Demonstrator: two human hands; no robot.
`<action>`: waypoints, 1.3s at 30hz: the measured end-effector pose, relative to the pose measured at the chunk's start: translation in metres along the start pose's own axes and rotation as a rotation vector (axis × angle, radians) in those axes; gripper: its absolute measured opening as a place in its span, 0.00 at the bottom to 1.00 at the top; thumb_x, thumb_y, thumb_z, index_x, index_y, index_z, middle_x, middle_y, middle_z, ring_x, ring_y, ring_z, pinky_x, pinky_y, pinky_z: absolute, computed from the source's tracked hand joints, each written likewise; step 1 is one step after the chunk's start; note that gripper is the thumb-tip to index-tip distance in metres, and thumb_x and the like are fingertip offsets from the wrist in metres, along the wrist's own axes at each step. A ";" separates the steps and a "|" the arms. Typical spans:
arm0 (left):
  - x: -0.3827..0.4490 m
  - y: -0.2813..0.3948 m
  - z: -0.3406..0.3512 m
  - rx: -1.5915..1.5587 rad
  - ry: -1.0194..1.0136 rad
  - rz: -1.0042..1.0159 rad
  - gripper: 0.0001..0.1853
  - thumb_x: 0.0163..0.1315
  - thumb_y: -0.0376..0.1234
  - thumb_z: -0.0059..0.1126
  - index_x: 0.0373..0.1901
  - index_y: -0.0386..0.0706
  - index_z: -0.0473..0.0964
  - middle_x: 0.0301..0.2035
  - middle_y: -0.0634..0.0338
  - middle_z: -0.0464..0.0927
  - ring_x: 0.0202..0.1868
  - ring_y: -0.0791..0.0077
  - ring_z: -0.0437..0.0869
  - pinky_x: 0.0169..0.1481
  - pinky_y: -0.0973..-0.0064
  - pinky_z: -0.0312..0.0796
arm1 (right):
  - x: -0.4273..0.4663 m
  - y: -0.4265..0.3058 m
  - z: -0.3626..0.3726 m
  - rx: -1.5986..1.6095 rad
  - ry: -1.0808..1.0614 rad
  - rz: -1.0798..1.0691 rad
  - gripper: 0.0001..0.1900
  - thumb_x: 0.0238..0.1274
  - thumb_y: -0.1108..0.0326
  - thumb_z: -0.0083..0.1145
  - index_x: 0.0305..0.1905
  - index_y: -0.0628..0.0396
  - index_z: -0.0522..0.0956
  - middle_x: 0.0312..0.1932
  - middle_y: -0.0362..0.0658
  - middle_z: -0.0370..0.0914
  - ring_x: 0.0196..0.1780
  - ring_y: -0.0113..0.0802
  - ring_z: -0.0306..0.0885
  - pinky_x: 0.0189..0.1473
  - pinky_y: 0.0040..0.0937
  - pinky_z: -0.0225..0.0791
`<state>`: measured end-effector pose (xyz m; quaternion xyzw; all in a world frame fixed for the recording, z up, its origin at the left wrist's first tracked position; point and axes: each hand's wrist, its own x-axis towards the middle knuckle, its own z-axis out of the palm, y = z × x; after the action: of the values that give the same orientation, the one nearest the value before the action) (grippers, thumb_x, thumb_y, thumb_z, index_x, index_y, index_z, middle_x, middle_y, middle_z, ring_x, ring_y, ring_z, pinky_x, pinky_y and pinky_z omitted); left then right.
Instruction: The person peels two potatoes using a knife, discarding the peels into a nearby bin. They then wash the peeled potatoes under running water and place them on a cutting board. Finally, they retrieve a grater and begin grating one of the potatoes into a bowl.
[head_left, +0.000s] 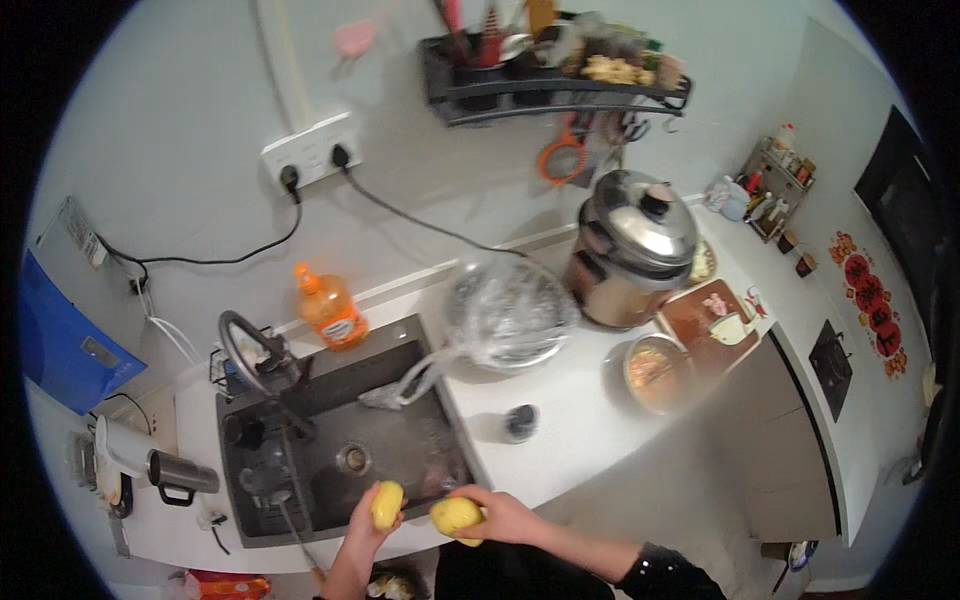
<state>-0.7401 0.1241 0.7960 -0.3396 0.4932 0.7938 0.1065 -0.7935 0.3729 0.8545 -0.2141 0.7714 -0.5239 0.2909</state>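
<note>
My left hand (367, 523) is wrapped around a peeled yellow potato (388, 505) over the front rim of the sink. In my right hand (491, 517) is a second, rounder peeled potato (454, 515), just right of the first and apart from it. Below and beyond both hands lies the dark double sink (390, 435), with its drain (353, 458) showing in the larger basin. The dark curved faucet (259, 360) rises at the sink's back left. Some fingers of each hand are hidden behind the potatoes.
A plastic-wrapped bowl (510, 315) overhangs the sink's right edge. Beyond stand a metal electric cooker (634, 251), a food bowl (658, 373) and a brown cutting board (690, 322) with a cleaver. A small dark-lidded jar (521, 423) and an orange soap bottle (332, 311) are nearer.
</note>
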 end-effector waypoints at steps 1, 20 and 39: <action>-0.020 -0.002 0.031 0.064 -0.024 -0.007 0.23 0.62 0.52 0.45 0.46 0.44 0.71 0.35 0.52 0.78 0.27 0.65 0.78 0.32 0.73 0.72 | -0.033 0.014 -0.029 -0.010 0.029 0.061 0.32 0.43 0.53 0.67 0.56 0.47 0.68 0.43 0.48 0.78 0.46 0.45 0.77 0.47 0.34 0.70; 0.095 -0.272 0.669 0.296 -0.186 0.199 0.23 0.52 0.33 0.64 0.50 0.42 0.68 0.44 0.55 0.73 0.46 0.64 0.75 0.51 0.66 0.68 | -0.241 0.275 -0.439 0.016 1.263 0.585 0.33 0.34 0.52 0.71 0.49 0.57 0.73 0.40 0.52 0.79 0.43 0.44 0.79 0.45 0.36 0.71; 0.073 -0.237 0.695 0.803 -0.191 0.537 0.32 0.56 0.31 0.57 0.62 0.33 0.58 0.60 0.43 0.60 0.63 0.56 0.61 0.63 0.67 0.60 | -0.182 0.367 -0.582 -0.225 0.746 0.369 0.36 0.38 0.52 0.70 0.52 0.66 0.73 0.41 0.57 0.73 0.45 0.50 0.73 0.47 0.40 0.68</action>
<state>-0.9769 0.8231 0.7772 -0.0584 0.8184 0.5678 0.0655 -1.0598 1.0184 0.7175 0.1012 0.9014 -0.4174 0.0557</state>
